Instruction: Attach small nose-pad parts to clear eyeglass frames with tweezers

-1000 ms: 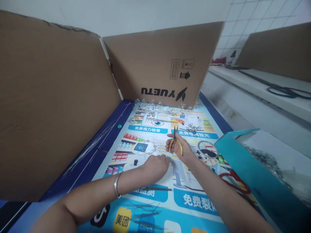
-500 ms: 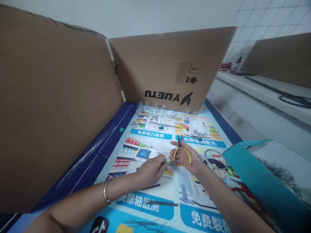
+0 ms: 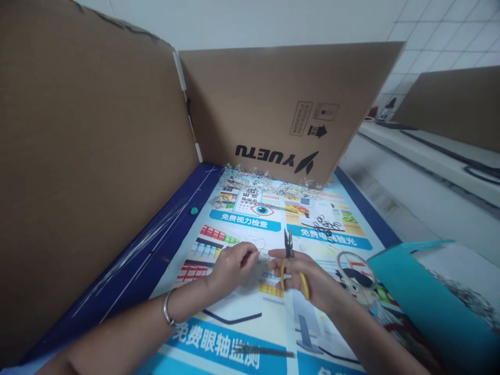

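My left hand [image 3: 234, 265], with a metal bangle on its wrist, is closed in a pinch over the printed sheet. A thin curved wire [image 3: 259, 240] shows at its fingertips; where it runs between the fingers is hidden. In my right hand [image 3: 312, 273] is a pair of long-nose pliers [image 3: 288, 245] with yellow handles. Their dark jaws point away from me, slightly apart, and grip nothing that I can see. Fingers of the right hand pass around the handles. The two hands are close together but apart.
Tall cardboard panels [image 3: 297, 78] stand at the left and back. Clear wire-like pieces [image 3: 253, 174] lie along the back, with black loops [image 3: 326, 226] nearer. A teal box [image 3: 425, 291] of tangled wire stands right, by a clear ring [image 3: 356, 270]. Dark strips [image 3: 269, 351] lie in front.
My left hand has shifted slightly left and away from the right hand. The right hand has turned, its back now more upward, still holding the pliers. The camera view has shifted a little.
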{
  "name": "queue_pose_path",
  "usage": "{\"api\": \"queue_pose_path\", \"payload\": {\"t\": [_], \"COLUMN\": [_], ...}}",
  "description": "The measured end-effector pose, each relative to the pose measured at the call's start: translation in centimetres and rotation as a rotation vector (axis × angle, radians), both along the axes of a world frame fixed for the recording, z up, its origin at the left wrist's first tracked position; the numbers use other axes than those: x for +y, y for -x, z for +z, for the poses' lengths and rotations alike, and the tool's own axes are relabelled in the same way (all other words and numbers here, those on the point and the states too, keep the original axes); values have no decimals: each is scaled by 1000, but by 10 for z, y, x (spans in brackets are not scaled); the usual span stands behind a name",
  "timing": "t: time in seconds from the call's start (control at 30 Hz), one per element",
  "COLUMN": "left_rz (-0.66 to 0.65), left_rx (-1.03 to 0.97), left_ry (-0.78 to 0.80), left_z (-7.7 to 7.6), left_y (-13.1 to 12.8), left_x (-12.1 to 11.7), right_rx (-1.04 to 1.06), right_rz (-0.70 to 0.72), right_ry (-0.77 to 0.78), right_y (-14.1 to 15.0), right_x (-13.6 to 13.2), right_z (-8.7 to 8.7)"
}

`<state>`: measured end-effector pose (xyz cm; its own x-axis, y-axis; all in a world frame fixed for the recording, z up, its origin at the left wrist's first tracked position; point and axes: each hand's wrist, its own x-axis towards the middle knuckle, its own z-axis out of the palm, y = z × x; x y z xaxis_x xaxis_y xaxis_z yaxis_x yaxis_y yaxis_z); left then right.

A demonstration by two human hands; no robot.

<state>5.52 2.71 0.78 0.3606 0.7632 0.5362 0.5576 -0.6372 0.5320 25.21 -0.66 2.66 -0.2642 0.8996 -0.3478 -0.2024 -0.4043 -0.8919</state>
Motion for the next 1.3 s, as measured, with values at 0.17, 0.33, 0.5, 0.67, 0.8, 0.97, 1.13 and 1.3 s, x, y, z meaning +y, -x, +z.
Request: {"api": "queue_pose_path", "payload": {"t": [0.17, 0.33, 0.5, 0.67, 0.8, 0.97, 1.13, 1.3], "left_rz": [74, 112, 160, 161, 142, 103, 45, 2], "left_rx": [24, 83, 119, 117, 191, 268, 272, 149], "left_ry": [-99, -230, -245, -205, -301, -362, -348, -231], "left_z": [-2, -6, -7, -5, -6, -9, -9, 0], "left_y": [2, 3, 4, 2, -1, -1, 1, 8], "left_x": [2, 6, 9, 8, 4, 3, 2, 8], "right_rx": [-785, -1093, -1129, -1145, -1166, -1183, -1251, -1412], "right_rz": [31, 17, 43, 69, 73, 85, 82, 5], "right_ry": [-462, -668, -697, -678, -707, -708, -717, -834], "right_y": [15, 23, 26, 28, 30, 31, 28, 17], "right_x": [-12, -15, -15, -14, -13, -12, -9, -2], "right_z": [8, -2, -5, -4, -4, -6, -8, -11]}}
